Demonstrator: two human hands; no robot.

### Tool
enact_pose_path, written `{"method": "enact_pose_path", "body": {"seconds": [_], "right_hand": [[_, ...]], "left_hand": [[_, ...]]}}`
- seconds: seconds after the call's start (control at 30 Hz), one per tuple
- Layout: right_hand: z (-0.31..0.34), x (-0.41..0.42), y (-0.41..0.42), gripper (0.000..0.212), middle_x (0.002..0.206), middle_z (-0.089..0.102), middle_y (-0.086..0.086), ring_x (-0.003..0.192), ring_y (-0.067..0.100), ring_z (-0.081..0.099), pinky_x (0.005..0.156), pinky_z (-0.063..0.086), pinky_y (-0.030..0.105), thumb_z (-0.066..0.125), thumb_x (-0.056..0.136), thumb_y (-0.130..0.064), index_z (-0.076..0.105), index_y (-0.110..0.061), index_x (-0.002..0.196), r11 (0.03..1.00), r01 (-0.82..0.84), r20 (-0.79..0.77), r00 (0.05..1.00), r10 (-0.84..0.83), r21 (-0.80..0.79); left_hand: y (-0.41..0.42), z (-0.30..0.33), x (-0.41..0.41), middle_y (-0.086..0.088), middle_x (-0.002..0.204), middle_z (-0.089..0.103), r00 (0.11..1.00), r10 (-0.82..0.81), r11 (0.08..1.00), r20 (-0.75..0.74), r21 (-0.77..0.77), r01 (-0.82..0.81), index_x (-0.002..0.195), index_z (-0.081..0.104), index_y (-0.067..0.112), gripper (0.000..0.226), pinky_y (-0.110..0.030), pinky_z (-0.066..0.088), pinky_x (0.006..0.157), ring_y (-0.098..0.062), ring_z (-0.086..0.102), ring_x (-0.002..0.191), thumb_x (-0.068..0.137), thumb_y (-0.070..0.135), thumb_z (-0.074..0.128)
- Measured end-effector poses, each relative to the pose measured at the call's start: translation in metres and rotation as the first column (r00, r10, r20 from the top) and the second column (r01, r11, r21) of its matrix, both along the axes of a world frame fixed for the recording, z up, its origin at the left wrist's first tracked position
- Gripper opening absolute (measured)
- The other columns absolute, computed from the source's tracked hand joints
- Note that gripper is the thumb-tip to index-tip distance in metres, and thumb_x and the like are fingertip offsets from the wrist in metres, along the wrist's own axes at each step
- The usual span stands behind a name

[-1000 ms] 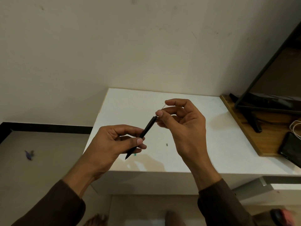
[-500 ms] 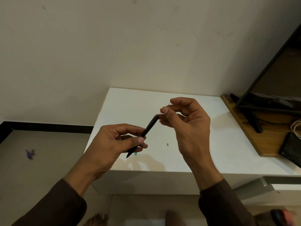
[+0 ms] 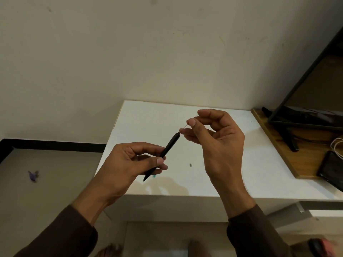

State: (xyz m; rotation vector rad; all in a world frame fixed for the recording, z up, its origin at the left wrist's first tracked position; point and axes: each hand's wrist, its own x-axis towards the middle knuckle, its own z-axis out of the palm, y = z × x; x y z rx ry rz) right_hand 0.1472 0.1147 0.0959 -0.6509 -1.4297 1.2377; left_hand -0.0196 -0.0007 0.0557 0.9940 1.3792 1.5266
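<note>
A black mechanical pencil [image 3: 170, 145] is held slanted above the white table [image 3: 141, 123], tip pointing down-left and open back end up-right. My left hand [image 3: 126, 166] grips its lower half between thumb and fingers. My right hand [image 3: 215, 138] pinches a thin grey lead [image 3: 185, 126] between thumb and forefinger. The lead's lower end sits at the pencil's back opening; its upper end pokes out past the forefinger.
A tiny grey piece [image 3: 190, 165] and a small teal piece [image 3: 154, 176] lie on the table. A wooden board [image 3: 289, 153] at right carries a monitor stand [image 3: 285, 134], a dark phone [image 3: 330, 169] and a white cable [image 3: 336, 145]. Grey floor lies to the left.
The right hand has drawn up and to the right, so more of the thin lead shows between its fingers and the pencil's back end. The left hand and pencil stayed nearly still.
</note>
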Motion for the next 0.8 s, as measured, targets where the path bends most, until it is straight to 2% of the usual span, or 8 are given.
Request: {"method": "enact_pose_path", "body": {"seconds": [0.17,0.63,0.8], "right_hand": [[0.0009,0.0007,-0.0006,0.017,0.092,0.076,0.012,0.071,0.028,0.080,0.072,0.066,0.041,0.075,0.091,-0.002,0.068,-0.007,0.106,1.000,0.017,-0.013,1.000,-0.017,-0.002],[0.0007,0.0004,0.0000,0.016,0.091,0.077,0.008,0.072,0.027,0.080,0.072,0.066,0.040,0.076,0.091,-0.003,0.069,-0.011,0.103,1.000,0.026,0.016,1.000,-0.026,0.017],[0.0003,0.0002,-0.0003,0.016,0.091,0.077,0.008,0.072,0.025,0.080,0.071,0.065,0.033,0.076,0.091,-0.003,0.069,-0.011,0.104,1.000,0.007,0.040,0.999,-0.008,0.019]], "left_hand": [[0.0004,-0.0003,0.0003,-0.016,0.092,0.082,1.000,-0.002,1.000,-0.011,0.000,0.002,0.100,0.084,0.016,0.022,-0.036,0.066,0.078,-0.032,0.081,0.085,0.079,0.016,0.080],[0.0006,0.0019,0.0003,-0.014,0.092,0.083,1.000,0.002,1.000,-0.002,0.004,-0.002,0.099,0.084,0.017,0.022,-0.033,0.065,0.077,-0.031,0.081,0.084,0.077,0.017,0.080],[0.0001,0.0034,0.0007,-0.012,0.094,0.083,1.000,-0.001,1.000,-0.011,0.005,0.001,0.099,0.084,0.020,0.022,-0.031,0.065,0.076,-0.030,0.082,0.084,0.077,0.020,0.080]]}}
